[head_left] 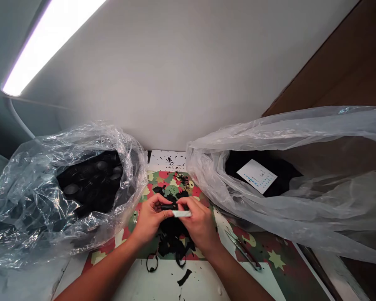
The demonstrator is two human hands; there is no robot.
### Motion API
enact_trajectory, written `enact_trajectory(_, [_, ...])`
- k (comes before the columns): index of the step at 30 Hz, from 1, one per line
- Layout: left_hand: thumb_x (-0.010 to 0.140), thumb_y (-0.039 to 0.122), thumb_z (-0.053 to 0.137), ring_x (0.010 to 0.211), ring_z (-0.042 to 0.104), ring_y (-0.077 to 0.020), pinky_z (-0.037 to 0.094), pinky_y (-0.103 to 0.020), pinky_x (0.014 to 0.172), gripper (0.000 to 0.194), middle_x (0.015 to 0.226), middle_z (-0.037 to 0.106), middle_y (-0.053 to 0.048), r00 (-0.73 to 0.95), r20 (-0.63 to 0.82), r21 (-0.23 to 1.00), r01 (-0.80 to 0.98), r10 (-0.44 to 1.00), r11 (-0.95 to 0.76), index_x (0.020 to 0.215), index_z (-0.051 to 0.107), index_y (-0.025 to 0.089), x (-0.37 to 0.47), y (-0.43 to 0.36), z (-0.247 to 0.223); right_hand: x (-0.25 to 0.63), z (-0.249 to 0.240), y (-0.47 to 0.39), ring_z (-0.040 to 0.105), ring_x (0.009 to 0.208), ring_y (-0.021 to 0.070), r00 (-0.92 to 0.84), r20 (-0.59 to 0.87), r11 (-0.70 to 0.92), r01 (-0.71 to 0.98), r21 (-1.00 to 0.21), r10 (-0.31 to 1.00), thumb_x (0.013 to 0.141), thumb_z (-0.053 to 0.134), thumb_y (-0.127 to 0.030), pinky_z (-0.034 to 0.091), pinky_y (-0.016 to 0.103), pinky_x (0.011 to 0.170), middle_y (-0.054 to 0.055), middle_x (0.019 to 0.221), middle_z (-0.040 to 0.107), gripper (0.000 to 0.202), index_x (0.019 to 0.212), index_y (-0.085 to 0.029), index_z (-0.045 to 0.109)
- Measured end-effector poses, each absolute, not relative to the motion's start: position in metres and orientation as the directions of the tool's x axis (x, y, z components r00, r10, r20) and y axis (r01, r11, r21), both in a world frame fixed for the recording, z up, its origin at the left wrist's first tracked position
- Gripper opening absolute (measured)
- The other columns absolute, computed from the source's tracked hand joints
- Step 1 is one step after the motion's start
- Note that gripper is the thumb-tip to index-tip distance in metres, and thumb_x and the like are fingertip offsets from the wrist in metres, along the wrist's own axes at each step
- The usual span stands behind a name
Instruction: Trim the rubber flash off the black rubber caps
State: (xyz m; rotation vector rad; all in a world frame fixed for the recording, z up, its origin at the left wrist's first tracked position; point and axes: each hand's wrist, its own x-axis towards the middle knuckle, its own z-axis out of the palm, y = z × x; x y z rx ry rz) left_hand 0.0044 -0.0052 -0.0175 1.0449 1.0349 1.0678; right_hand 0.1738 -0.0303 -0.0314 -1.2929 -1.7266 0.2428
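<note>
Both hands, left (151, 219) and right (198, 223), close together, pinch a small black piece (167, 207) at lower centre. Clear bags (133, 167) flank them; metal tweezers (242, 249) lie lower right.

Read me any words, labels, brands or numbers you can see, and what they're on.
None can be read.
White card in the right-side bag: blue and dark print, too small and blurred.
Pale piece at the fingers: no legible lettering.
</note>
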Motion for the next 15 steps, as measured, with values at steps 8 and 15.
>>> enact_trajectory(8, [0.051,0.029,0.096,0.066,0.065,-0.0169,0.048,-0.025,0.063,0.036,0.069,0.072,-0.001,0.131,-0.15,0.961,-0.214,0.98,0.176,0.074,0.07,0.018,0.001,-0.002,-0.024,0.177,-0.023,-0.031,0.065,0.06,0.0151,0.012,0.445,0.391,0.455,-0.8,0.896,0.093,0.062,-0.023,0.049,0.024,0.051,0.001,0.074,0.073,0.013,0.085,-0.022,0.073])
enact_trajectory(15, [0.053,0.022,0.091,0.066,0.064,-0.0164,0.049,-0.026,0.065,0.029,0.067,0.071,0.001,0.097,-0.134,0.973,-0.174,0.986,0.15,0.073,0.072,0.018,0.003,-0.006,-0.016,0.164,-0.032,-0.034,0.071,0.067,0.0166,-0.004,0.494,0.438,0.47,-0.766,0.869,0.092,0.061,-0.018,0.056,0.026,0.064,0.001,0.077,0.077,0.014,0.085,-0.022,0.073])
